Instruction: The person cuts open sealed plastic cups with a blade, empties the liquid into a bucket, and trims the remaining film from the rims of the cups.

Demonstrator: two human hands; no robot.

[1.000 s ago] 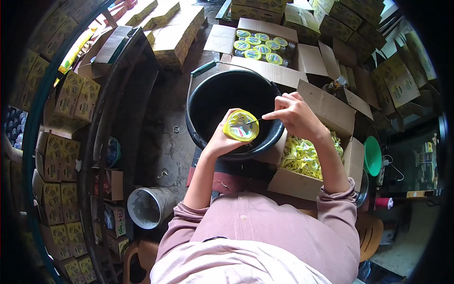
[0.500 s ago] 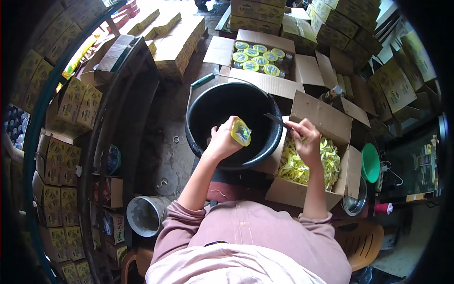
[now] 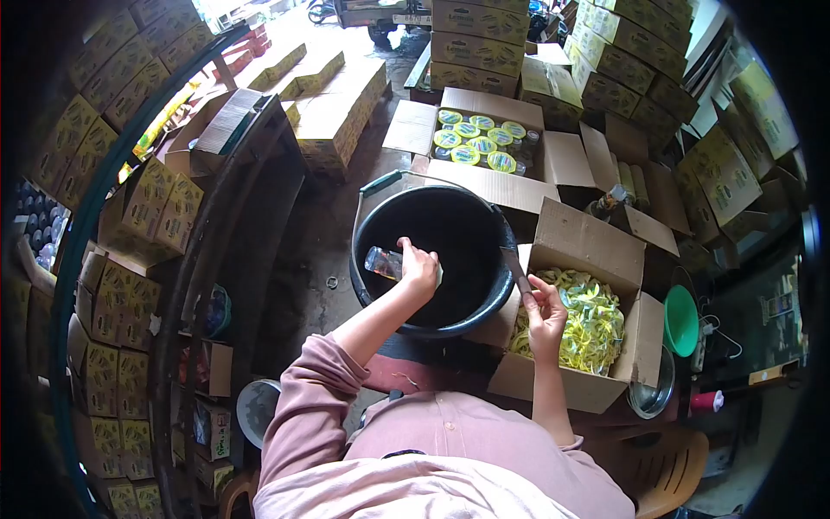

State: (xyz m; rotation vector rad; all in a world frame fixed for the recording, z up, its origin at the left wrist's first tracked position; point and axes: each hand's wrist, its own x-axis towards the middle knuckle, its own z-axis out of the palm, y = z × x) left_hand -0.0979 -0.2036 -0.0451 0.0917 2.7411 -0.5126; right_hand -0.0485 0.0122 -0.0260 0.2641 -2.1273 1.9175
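My left hand (image 3: pixel 418 272) is closed around a clear jar (image 3: pixel 383 263) with dark contents, held tilted over the black bucket (image 3: pixel 363 298). The jar's clear end points to the left, and my palm hides most of the other end. My right hand (image 3: pixel 545 313) grips a knife (image 3: pixel 517 270) by its handle, the blade pointing up and away by the bucket's right rim. Below the knife, an open carton (image 3: pixel 579 227) is filled with yellow strips (image 3: pixel 577 324).
Behind the bucket stands an open carton (image 3: pixel 484 183) of jars with yellow tops (image 3: pixel 465 154). Stacked cartons (image 3: pixel 478 50) rise at the back. A dark shelf (image 3: pixel 251 182) runs along the left. A green bowl (image 3: pixel 681 320) and a pink thread spool (image 3: pixel 706 401) are at right.
My left hand has turned the jar, so its yellow top no longer faces me and its clear end points left. My right hand has lowered slightly with the knife. The view has tilted up.
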